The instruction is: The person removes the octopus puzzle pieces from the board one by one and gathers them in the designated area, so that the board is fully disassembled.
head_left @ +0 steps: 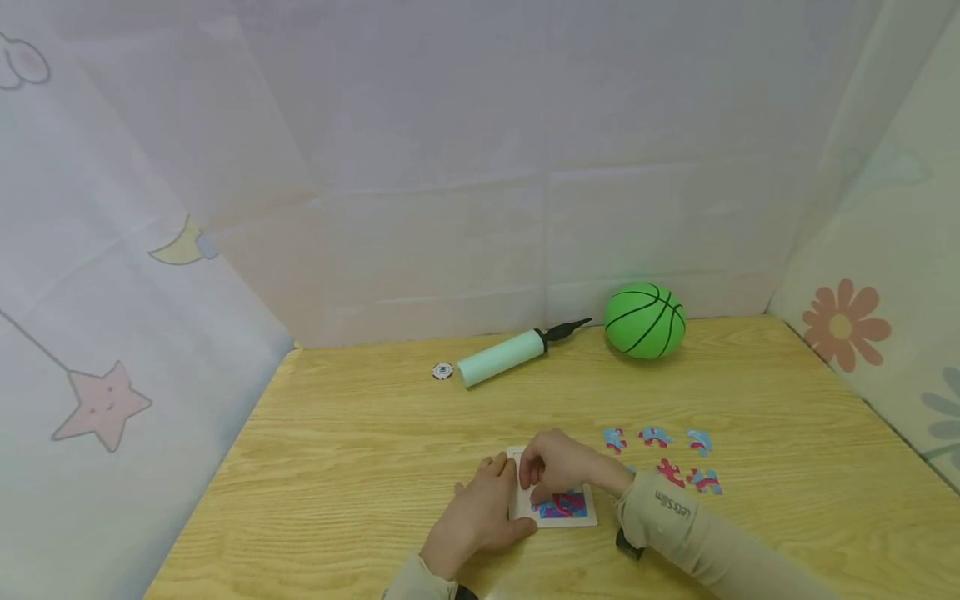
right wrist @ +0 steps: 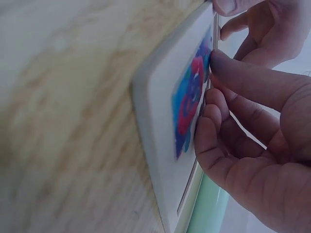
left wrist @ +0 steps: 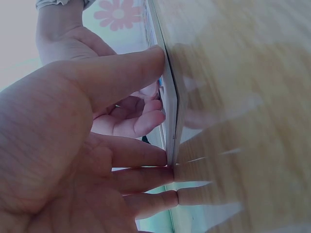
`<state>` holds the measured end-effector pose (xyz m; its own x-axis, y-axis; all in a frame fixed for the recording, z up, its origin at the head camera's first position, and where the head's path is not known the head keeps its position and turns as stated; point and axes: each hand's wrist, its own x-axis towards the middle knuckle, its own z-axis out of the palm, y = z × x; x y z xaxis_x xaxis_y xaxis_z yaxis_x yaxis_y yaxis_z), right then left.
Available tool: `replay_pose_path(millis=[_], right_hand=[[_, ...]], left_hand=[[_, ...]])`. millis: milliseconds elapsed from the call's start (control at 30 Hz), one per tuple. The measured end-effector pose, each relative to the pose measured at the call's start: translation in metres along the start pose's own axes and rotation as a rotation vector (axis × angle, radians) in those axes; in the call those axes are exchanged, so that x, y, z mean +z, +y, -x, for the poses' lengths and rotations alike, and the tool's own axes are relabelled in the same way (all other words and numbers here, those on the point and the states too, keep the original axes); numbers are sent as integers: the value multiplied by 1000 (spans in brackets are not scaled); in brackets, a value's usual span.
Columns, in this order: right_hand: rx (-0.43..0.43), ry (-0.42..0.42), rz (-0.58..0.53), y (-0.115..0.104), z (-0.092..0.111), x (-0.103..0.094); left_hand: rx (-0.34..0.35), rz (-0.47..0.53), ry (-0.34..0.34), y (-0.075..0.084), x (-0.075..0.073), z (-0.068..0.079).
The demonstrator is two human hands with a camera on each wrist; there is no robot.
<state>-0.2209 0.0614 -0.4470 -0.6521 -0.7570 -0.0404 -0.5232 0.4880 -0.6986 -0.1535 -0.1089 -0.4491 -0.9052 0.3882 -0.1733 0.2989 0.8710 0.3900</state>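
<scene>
A white-framed jigsaw board (head_left: 591,507) lies on the wooden table, with red, blue and purple puzzle pieces (head_left: 566,505) along its near side. My left hand (head_left: 480,510) steadies the board. Its straight fingers rest against the left edge, and the thumb (left wrist: 131,73) touches the near edge. Over the board, my right hand (head_left: 558,462) has its fingers curled down. The right thumb (right wrist: 252,80) and fingertips pinch at a puzzle piece at the left end of the coloured row, mostly hidden under them.
Several loose puzzle pieces (head_left: 655,436) lie right of the board, one partly hidden by the right wrist. Farther back are a poker chip (head_left: 442,371), a pale green hand pump (head_left: 502,358) and a green ball (head_left: 645,321). Patterned cloth (head_left: 450,208) hangs behind the table.
</scene>
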Motion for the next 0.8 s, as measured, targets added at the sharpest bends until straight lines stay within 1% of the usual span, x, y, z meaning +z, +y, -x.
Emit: replay_pose_path(millis=[267,400,633,800], right_hand=[[17,-17,70,-7,4,0],[21,-21,59,-8,5,1],[-4,-30,64,-7,6,0],[8,-42,45,-3,5,-1]], left_hand=[[3,-15,-8,0,0,0],[5,-19,-7,0,0,0],[14,-17,4,0,0,0],[7,-11,-6,0,-1,0]])
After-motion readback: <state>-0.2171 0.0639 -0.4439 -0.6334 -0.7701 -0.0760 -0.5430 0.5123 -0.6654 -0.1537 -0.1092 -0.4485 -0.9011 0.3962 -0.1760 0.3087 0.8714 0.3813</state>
